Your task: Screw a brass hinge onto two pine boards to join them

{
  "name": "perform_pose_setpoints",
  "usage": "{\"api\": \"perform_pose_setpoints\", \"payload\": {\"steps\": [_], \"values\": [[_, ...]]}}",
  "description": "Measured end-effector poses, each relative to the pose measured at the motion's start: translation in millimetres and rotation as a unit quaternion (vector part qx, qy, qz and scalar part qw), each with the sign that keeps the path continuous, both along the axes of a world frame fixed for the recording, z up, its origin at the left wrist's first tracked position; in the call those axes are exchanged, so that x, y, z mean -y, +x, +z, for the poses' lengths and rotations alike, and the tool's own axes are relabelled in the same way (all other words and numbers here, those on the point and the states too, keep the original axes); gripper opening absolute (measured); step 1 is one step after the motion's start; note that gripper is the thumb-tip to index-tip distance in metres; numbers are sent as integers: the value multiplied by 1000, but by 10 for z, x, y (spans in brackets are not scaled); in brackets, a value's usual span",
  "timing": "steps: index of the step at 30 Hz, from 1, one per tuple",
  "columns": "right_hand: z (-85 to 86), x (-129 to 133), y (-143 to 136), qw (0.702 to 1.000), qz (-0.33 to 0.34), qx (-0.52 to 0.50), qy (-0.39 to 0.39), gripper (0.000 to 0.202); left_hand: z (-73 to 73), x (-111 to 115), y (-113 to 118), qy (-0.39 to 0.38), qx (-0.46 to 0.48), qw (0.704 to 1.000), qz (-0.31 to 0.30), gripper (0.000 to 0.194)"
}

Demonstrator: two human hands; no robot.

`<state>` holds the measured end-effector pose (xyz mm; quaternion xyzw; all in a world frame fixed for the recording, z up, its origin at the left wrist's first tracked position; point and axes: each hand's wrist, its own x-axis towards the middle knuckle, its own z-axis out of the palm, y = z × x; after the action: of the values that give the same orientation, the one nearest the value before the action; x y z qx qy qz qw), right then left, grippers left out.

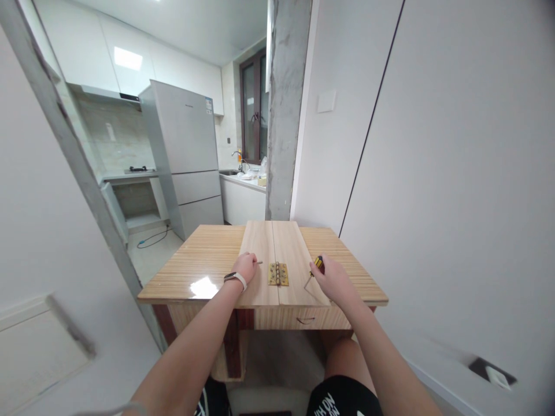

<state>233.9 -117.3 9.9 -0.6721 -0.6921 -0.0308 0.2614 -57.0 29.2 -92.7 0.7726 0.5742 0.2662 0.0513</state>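
A brass butt hinge (278,274) lies unfolded across the seam between two pale wooden boards (259,237), placed side by side on the table. My right hand (333,280), over the right-hand board, is closed round a screwdriver (318,264) with a yellow and black handle. Its shaft slants down and left, the tip near the board's surface and apart from the hinge. Left of the hinge, my left hand (246,267) rests by the left-hand board, fingers pinched on a small screw (260,263) that sticks out to the right. A watch with a pale strap circles my left wrist.
The striped wooden table (208,242) carries the boards and has a drawer handle (306,320) at its front. White panelled wall (433,173) rises close on the right. Beyond stand a grey fridge (186,133), a sink counter (243,193) and a bare concrete post (286,115).
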Motion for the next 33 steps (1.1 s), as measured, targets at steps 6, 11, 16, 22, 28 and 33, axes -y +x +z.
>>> {"api": "perform_pose_setpoints", "payload": {"steps": [6,11,16,22,28,33], "values": [[-64,19,28,1000,6,-11,9,20,-4,40,-53,2,17,1000,-12,17],[-56,69,14,999,13,-18,23,19,-19,55,-86,3,37,999,-19,16],[-63,92,7,1000,10,-14,22,18,-76,25,-111,-2,64,998,-15,14],[-77,91,22,999,14,-21,25,17,-136,-83,-116,-35,129,991,19,11],[-96,102,39,999,20,-30,30,19,-108,-160,-112,-55,150,987,28,11],[-102,102,48,999,16,-31,30,19,-115,-176,-135,-59,161,985,25,11]]}}
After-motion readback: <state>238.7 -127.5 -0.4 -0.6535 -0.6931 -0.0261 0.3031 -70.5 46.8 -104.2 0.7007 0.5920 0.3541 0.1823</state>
